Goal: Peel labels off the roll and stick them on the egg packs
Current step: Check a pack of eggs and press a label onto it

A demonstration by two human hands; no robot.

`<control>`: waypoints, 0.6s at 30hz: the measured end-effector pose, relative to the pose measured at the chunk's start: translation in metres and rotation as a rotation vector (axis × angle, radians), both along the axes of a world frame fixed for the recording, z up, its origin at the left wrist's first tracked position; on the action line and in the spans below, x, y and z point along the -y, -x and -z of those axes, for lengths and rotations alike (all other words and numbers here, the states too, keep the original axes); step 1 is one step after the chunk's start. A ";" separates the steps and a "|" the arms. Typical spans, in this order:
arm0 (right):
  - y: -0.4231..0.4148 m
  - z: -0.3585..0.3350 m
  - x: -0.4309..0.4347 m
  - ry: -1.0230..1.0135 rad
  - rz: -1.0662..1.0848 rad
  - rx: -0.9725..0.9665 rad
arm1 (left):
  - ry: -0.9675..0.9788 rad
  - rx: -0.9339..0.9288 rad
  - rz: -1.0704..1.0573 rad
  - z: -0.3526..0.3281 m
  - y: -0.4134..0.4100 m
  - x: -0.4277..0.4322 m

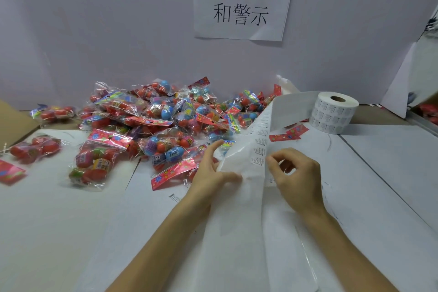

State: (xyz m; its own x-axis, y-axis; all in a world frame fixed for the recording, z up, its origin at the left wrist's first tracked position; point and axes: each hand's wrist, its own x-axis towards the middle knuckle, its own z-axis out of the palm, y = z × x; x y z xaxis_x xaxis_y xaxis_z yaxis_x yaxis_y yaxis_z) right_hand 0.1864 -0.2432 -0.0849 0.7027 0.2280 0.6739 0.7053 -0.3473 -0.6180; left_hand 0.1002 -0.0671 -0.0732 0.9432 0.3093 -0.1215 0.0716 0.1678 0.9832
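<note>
A white label roll [333, 112] stands on the table at the back right. Its unrolled backing strip [244, 149] runs from the roll toward me, with a column of printed labels along its right side. My left hand [211, 173] holds the strip's left edge, thumb on top. My right hand [296, 178] hovers at the strip's right edge, thumb and forefinger curled close together by a label; whether they pinch it I cannot tell. A heap of clear egg packs [156, 123] with red header cards lies behind my left hand.
A paper sign [241, 0] with printed characters hangs on the back wall. Loose egg packs [35, 148] lie at the left beside a cardboard flap [11, 121]. Spent backing paper [258, 244] trails toward me. Red header cards [288, 134] lie near the roll.
</note>
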 end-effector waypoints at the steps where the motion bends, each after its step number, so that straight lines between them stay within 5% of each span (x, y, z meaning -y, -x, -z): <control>1: 0.000 -0.002 0.001 -0.022 -0.006 -0.004 | -0.004 0.000 -0.009 0.000 0.000 -0.001; 9: 0.003 0.001 -0.003 0.137 -0.073 0.020 | -0.012 0.017 0.065 -0.002 0.002 0.002; 18: -0.002 -0.001 0.001 0.062 -0.010 -0.008 | -0.047 0.035 0.091 -0.001 0.000 0.003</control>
State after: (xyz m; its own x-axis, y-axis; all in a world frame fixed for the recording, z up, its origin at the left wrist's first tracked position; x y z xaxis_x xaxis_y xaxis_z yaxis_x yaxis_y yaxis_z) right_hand 0.1882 -0.2439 -0.0841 0.7054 0.2765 0.6526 0.7042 -0.3777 -0.6011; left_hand 0.1005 -0.0699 -0.0726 0.9710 0.2268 -0.0752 0.0498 0.1154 0.9921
